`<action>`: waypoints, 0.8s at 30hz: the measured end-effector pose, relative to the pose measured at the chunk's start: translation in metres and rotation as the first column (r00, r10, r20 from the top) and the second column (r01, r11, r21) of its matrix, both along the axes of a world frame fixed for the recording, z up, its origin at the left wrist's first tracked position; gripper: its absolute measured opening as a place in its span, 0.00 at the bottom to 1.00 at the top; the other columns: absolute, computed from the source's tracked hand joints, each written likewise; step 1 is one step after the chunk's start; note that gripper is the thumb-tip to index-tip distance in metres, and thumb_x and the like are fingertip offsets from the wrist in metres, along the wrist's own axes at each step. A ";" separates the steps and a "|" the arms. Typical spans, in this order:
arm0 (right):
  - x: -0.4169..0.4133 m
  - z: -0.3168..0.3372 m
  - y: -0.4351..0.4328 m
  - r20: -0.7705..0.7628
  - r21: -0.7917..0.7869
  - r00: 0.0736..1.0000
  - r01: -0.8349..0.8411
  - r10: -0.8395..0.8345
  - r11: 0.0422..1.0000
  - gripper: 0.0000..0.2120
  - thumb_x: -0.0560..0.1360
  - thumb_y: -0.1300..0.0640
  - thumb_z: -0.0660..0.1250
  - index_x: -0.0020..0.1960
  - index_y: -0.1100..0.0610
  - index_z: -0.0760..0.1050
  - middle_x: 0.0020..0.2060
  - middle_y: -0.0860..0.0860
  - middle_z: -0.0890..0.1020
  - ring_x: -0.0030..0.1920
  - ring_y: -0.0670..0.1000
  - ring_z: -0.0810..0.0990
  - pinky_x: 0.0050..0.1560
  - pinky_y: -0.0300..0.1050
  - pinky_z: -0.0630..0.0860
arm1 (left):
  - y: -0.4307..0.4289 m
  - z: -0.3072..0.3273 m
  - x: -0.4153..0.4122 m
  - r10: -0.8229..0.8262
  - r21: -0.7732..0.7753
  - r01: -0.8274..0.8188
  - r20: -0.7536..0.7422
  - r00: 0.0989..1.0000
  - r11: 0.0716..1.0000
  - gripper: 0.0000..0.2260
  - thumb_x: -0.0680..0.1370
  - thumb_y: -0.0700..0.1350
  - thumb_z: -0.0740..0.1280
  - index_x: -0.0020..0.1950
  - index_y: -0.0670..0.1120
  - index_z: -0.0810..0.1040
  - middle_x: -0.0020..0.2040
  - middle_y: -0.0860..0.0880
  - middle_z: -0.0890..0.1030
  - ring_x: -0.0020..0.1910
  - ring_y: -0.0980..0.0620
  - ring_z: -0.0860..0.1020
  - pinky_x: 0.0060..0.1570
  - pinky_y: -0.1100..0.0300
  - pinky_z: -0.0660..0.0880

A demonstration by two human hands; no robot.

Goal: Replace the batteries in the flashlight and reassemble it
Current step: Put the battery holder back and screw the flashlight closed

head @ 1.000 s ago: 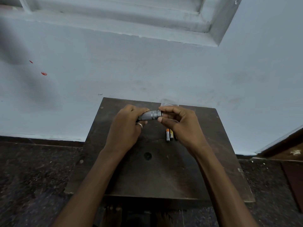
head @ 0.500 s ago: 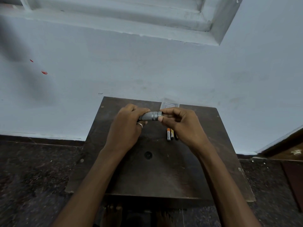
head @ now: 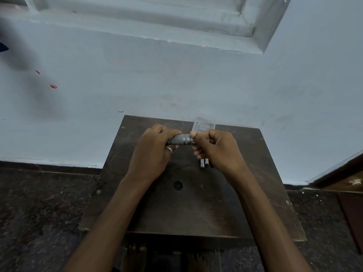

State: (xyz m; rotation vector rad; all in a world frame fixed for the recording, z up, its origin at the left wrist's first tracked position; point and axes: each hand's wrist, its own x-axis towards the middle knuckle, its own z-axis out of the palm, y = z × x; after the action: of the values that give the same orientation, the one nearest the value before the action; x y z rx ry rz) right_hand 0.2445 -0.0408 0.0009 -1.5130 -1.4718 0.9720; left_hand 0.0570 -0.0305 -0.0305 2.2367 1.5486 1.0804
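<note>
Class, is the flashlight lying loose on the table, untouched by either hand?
No, the left hand grips the flashlight and the right hand pinches its end.

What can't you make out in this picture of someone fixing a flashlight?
Head view, the only one:
- flashlight: left end buried in the left hand, right end covered by fingers of the right hand; whether its cap is on cannot be told.
- batteries: partly under the right hand; count and labels too small.
- clear box: contents unreadable, see-through and partly behind the right hand.

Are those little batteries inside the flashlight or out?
Out. The batteries lie on the table by the right hand; the left hand grips the flashlight.
</note>
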 end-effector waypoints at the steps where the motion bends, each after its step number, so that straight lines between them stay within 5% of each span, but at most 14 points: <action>1: -0.001 0.001 -0.001 0.025 -0.003 1.000 0.007 -0.007 1.000 0.19 0.77 0.43 0.70 0.40 0.60 0.82 0.32 0.53 0.86 0.32 0.49 0.85 0.38 0.42 0.81 | 0.000 0.000 0.000 0.000 0.000 0.000 -0.004 1.000 1.000 0.19 0.73 0.39 0.73 0.62 0.51 0.81 0.50 0.51 0.79 0.50 0.49 0.76 0.49 0.49 0.76; 7: -0.006 0.004 -0.003 0.110 -0.037 0.990 0.097 -0.093 0.995 0.31 0.81 0.38 0.62 0.33 0.64 0.79 0.23 0.54 0.81 0.23 0.50 0.80 0.26 0.39 0.74 | -0.002 0.002 0.002 -0.034 -0.002 0.034 0.005 0.999 0.999 0.19 0.73 0.38 0.72 0.62 0.53 0.80 0.50 0.52 0.78 0.50 0.50 0.75 0.48 0.49 0.76; 12: -0.007 0.007 -0.004 0.180 -0.027 0.977 0.120 -0.113 0.992 0.34 0.82 0.39 0.58 0.28 0.61 0.77 0.20 0.52 0.78 0.20 0.48 0.76 0.31 0.42 0.77 | -0.002 0.003 0.003 -0.050 0.002 0.050 0.020 0.999 0.999 0.19 0.73 0.39 0.72 0.62 0.54 0.80 0.50 0.53 0.77 0.51 0.50 0.75 0.47 0.48 0.77; 15: -0.008 0.003 -0.001 0.237 0.037 0.960 0.142 -0.147 0.989 0.34 0.81 0.37 0.57 0.28 0.62 0.74 0.23 0.56 0.80 0.25 0.56 0.80 0.37 0.53 0.82 | -0.002 0.002 0.003 -0.042 -0.012 0.042 0.017 0.999 0.999 0.19 0.73 0.40 0.72 0.62 0.54 0.80 0.51 0.53 0.77 0.52 0.50 0.75 0.47 0.47 0.77; 18: -0.009 -0.001 0.001 0.261 0.119 0.945 0.173 -0.199 0.978 0.29 0.80 0.40 0.61 0.33 0.63 0.74 0.28 0.58 0.82 0.31 0.59 0.82 0.39 0.56 0.81 | -0.002 0.001 0.003 -0.036 -0.017 0.036 0.005 0.999 0.999 0.19 0.74 0.40 0.72 0.63 0.54 0.80 0.51 0.53 0.77 0.52 0.50 0.75 0.47 0.46 0.77; 24: -0.008 0.002 0.000 0.023 0.070 0.984 0.172 -0.174 0.983 0.17 0.80 0.48 0.67 0.40 0.59 0.79 0.30 0.54 0.85 0.30 0.46 0.84 0.36 0.45 0.77 | -0.003 0.002 0.004 -0.031 -0.005 0.031 0.027 0.999 0.999 0.18 0.74 0.41 0.71 0.62 0.54 0.80 0.51 0.53 0.78 0.52 0.50 0.75 0.47 0.47 0.77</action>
State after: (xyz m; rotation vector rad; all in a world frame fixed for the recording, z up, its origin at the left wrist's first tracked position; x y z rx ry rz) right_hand 0.2364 -0.0406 0.0028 -1.5824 -1.3545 0.7922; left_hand 0.0613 -0.0335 -0.0288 2.2257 1.4988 1.0925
